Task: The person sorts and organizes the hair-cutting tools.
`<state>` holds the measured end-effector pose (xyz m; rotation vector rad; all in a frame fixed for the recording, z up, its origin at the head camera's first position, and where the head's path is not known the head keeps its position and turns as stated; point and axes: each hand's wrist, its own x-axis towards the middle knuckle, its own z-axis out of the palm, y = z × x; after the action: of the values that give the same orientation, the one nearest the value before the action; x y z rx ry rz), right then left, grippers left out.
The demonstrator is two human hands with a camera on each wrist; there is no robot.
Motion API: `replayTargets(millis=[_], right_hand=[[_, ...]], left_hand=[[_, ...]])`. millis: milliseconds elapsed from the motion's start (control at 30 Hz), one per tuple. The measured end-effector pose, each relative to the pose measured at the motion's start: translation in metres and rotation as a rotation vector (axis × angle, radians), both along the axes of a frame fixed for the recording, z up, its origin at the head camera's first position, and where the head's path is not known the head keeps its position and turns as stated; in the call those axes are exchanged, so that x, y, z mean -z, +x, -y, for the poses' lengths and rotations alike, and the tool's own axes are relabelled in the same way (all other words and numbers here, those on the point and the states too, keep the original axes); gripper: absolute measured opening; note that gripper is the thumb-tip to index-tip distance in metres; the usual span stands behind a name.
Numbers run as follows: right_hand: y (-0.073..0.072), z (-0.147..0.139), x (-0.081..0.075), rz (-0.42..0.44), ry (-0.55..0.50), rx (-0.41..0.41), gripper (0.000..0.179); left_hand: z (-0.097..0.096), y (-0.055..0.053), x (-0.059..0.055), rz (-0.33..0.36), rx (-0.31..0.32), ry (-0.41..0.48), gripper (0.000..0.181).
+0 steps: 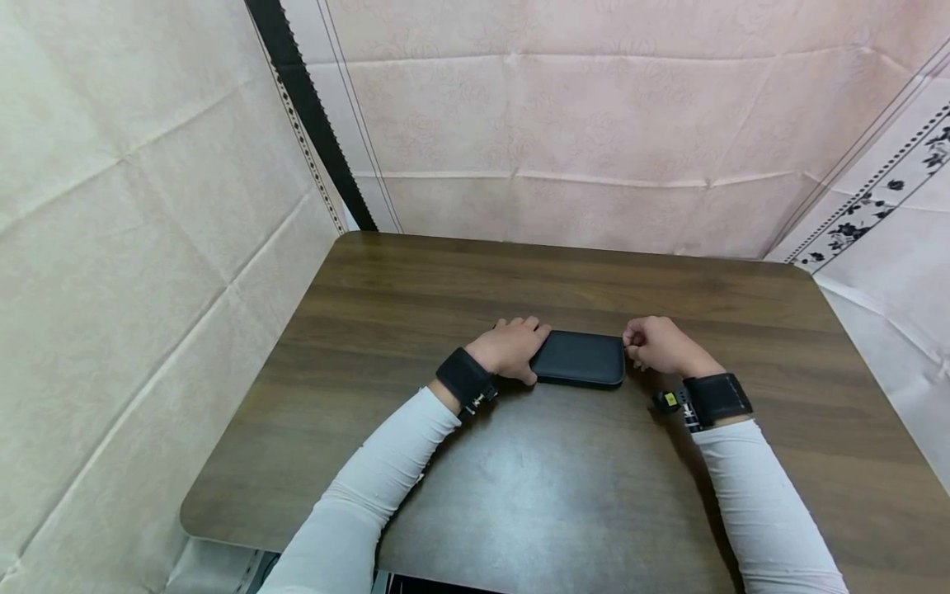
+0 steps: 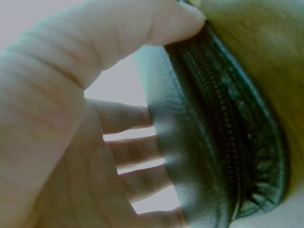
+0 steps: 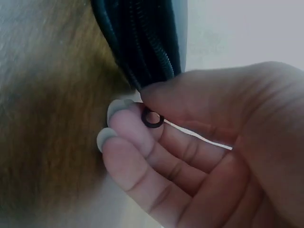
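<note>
A black zip wallet (image 1: 579, 359) lies flat on the table, its long side facing me. My left hand (image 1: 514, 350) grips the wallet's left end; the left wrist view puts the thumb on the zipped edge and the fingers on the opposite side. Zipper teeth (image 2: 218, 102) run along that edge. At the right end, my right hand (image 1: 663, 345) pinches the zipper pull between thumb and fingers. A small dark ring (image 3: 153, 118) on the pull pokes out below the thumb, while the rest of the pull is hidden.
The brown wooden table (image 1: 445, 280) extends on all sides of the wallet. Pale patterned cloth (image 1: 594, 124) hangs behind it and at both sides. A black band is strapped round each wrist.
</note>
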<state>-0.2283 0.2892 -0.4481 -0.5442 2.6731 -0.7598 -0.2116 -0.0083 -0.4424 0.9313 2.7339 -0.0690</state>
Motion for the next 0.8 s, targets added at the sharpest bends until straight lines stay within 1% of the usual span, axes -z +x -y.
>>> replayTargets(millis=[267, 700, 800], right_hand=[[-0.0018, -0.0024, 0.0033, 0.011, -0.006, -0.007, 0.015], [-0.0011, -0.0014, 0.0009, 0.05, -0.003, -0.03, 0.015], [-0.0007, -0.001, -0.0002, 0.044, 0.002, -0.04, 0.015]], left_hand=[[0.0001, 0.0004, 0.0006, -0.002, -0.002, 0.001, 0.094], [-0.0001, -0.0002, 0.0019, -0.001, -0.001, 0.003, 0.095], [-0.0004, -0.001, 0.0023, -0.005, 0.001, -0.003, 0.095]])
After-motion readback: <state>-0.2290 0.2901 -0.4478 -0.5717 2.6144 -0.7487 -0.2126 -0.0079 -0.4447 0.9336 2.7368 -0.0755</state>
